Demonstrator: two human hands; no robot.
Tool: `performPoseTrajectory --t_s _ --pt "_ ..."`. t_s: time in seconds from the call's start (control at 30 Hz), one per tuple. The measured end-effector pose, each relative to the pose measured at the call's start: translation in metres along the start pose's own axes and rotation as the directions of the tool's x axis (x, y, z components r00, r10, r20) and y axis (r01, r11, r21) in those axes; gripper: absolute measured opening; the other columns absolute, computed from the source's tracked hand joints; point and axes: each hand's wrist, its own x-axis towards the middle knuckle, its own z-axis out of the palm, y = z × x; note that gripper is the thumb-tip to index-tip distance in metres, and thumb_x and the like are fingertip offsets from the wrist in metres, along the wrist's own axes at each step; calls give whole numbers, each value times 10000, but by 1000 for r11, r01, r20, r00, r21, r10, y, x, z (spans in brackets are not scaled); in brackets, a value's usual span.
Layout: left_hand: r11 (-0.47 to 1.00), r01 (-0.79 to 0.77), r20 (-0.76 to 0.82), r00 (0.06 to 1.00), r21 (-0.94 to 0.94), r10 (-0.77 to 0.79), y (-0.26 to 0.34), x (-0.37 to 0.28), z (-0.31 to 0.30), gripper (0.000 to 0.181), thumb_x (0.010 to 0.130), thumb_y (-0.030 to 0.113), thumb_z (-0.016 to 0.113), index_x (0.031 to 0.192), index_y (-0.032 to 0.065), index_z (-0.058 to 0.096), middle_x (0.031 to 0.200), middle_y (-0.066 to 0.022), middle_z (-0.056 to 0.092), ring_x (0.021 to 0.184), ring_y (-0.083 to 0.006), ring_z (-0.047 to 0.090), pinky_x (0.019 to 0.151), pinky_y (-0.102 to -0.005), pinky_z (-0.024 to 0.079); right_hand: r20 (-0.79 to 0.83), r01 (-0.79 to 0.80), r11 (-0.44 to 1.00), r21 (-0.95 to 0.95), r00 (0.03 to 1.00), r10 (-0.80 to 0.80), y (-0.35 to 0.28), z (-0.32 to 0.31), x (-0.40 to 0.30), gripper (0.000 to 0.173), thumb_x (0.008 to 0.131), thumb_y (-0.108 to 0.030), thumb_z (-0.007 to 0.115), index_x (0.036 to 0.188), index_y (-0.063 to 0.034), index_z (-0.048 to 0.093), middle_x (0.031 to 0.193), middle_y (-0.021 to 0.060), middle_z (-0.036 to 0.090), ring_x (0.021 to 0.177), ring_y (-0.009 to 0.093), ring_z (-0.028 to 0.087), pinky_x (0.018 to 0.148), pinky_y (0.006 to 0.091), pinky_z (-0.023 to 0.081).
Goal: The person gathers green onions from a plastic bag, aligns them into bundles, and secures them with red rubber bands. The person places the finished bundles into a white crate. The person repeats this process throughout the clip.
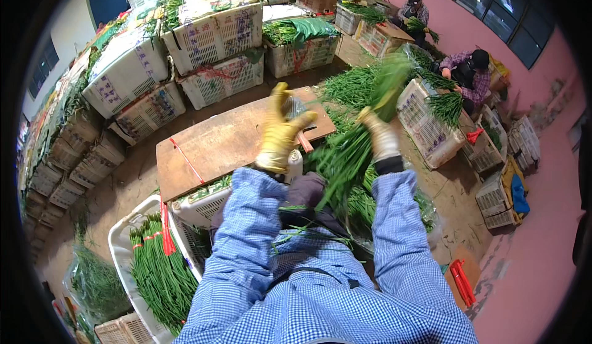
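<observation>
My right hand (380, 135), in a yellow and white glove, grips a bunch of long green chives (344, 166). The bunch is blurred, its two ends spreading above and below my fist. My left hand (282, 129), gloved in yellow, is raised with its fingers apart and holds nothing. Beneath it lies a wooden board (226, 131) set over a white plastic crate (203, 207). A cleaver (304, 141) rests at the board's right end, its blade partly hidden by my left hand. One red tie (186, 160) crosses the board's left part.
To my left, a white crate (121, 247) holds chive bundles (159, 265) with red ties. Loose chives (354, 87) lie ahead on the right. Stacked crates (212, 31) stand beyond. Two people (476, 78) (414, 13) handle greens by the pink wall. Red ties (462, 283) lie at lower right.
</observation>
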Motion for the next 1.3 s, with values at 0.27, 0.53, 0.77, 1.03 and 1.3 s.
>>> performPoseTrajectory --t_s 0.27,0.53,0.77,1.03,1.3 --pt "815 572 362 743 92 -562 -22 -87 -18 304 972 298 619 1094 25 671 961 -87 721 747 -118 668 537 -208 490 -304 -51 846 531 920 246 13 -20 66 337 741 -65 839 1039 -16 690 962 34 677 792 172 637 708 326 559" --pt "558 725 568 676 -403 -468 -90 -76 28 894 799 601 725 1447 72 410 1462 -121 459 1295 -297 474 1049 -559 361 -142 -60 691 720 963 231 15 29 15 359 799 -41 759 1143 -49 657 964 79 693 795 211 686 717 384 617" --pt "396 519 381 844 -757 -378 -83 -44 -7 930 717 598 774 1384 39 448 1352 -194 551 1245 -372 541 948 -644 501 228 -156 586 795 972 -50 25 32 -38 427 899 -7 647 1311 -30 536 1109 122 656 1044 274 632 988 463 528" --pt "280 508 298 781 -815 -548 -98 -28 -16 430 798 281 820 1119 71 624 1103 -127 678 1037 -323 653 885 -561 564 419 -335 708 621 906 60 88 -20 -55 318 1024 -227 481 1257 -12 497 1232 101 565 1108 234 525 972 392 467" --pt "328 504 132 680 -799 -722 -111 15 -12 210 886 199 716 1003 31 671 885 -146 718 752 -303 709 755 -480 613 542 -547 148 824 837 74 106 -39 -60 400 1016 -313 451 1237 9 540 1193 134 608 1042 241 574 997 388 452"
